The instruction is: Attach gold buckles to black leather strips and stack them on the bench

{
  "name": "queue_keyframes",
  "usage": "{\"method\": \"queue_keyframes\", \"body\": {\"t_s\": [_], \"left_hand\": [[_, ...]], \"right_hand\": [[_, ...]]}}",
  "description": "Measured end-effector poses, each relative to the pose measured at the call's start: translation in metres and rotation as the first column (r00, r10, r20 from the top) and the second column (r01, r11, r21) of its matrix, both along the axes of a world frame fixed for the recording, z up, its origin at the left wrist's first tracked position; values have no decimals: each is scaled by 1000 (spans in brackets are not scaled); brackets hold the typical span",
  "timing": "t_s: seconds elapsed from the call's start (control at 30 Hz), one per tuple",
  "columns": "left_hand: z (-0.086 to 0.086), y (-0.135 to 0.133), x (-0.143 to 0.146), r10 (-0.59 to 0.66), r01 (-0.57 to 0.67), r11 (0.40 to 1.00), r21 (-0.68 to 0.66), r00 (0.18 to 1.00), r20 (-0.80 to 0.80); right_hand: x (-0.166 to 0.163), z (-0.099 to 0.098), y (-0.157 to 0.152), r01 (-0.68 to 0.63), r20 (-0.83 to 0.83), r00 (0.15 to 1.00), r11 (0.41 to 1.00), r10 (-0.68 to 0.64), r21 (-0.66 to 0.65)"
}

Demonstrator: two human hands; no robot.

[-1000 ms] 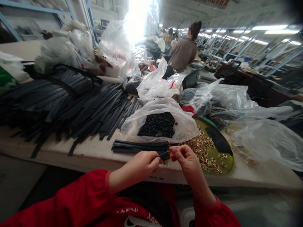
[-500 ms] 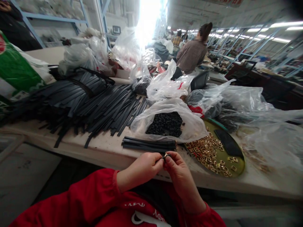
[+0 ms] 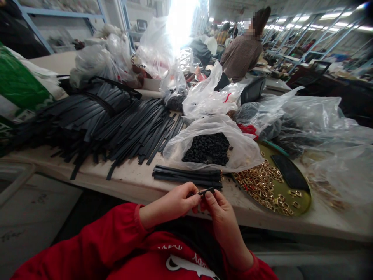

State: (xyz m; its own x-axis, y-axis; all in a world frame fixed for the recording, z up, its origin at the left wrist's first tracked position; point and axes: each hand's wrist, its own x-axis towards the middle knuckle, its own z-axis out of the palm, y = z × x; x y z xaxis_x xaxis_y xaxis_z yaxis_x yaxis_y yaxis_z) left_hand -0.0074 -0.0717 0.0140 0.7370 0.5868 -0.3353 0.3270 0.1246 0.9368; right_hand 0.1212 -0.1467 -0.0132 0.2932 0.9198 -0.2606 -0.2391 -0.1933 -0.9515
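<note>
At the table's front edge, my left hand point(image 3: 182, 200) pinches a small gold buckle point(image 3: 199, 192) between thumb and forefinger. Opposite it, my right hand point(image 3: 220, 208) is closed on a short black strap end point(image 3: 209, 190) that meets the buckle; the fingers hide most of the strap. Just beyond my hands lies a neat stack of black straps point(image 3: 186, 177), with gold fittings at its right end. A clear plastic bag point(image 3: 247, 155) behind the stack stands open around small black pieces point(image 3: 206, 149). Loose gold buckles point(image 3: 262, 186) cover part of the round tray point(image 3: 304, 204) on the right.
A large heap of long black straps point(image 3: 125, 128) spreads over the left of the table point(image 3: 131, 171). A dark flat block point(image 3: 291, 173) lies on the tray. Filled plastic bags point(image 3: 314, 112) crowd the back and right. Another person point(image 3: 243, 54) is farther off.
My fingers have shifted on the small parts, and more of the black strap end now shows above my right thumb. The view has tilted and moved slightly.
</note>
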Motion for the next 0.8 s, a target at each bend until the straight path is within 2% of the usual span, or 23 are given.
{"method": "queue_keyframes", "body": {"t_s": [0.1,0.17,0.3,0.47,0.6,0.7,0.8], "left_hand": [[-2,1,1,26,-24,990,-138,1000,11],[-3,2,2,51,-50,983,-177,999,2],[-3,2,3,81,-78,975,-208,997,4],[-4,2,3,94,-90,971,-220,996,10],[-4,1,3,105,-105,971,-214,994,-9],[-3,1,2,109,-113,971,-210,994,-28],[-3,0,1,92,-101,983,-150,993,-68]], "right_hand": [[-1,-1,1,-14,-57,998,1000,14,0],[-2,-3,2,6,-30,1000,1000,-5,15],[-5,-5,3,63,55,996,997,-66,48],[-7,-6,5,49,-10,999,999,-49,24],[-8,-7,8,60,17,998,998,-61,26],[-7,-8,6,73,166,983,996,-80,45],[-4,-10,-1,75,486,864,988,-131,134]]}}
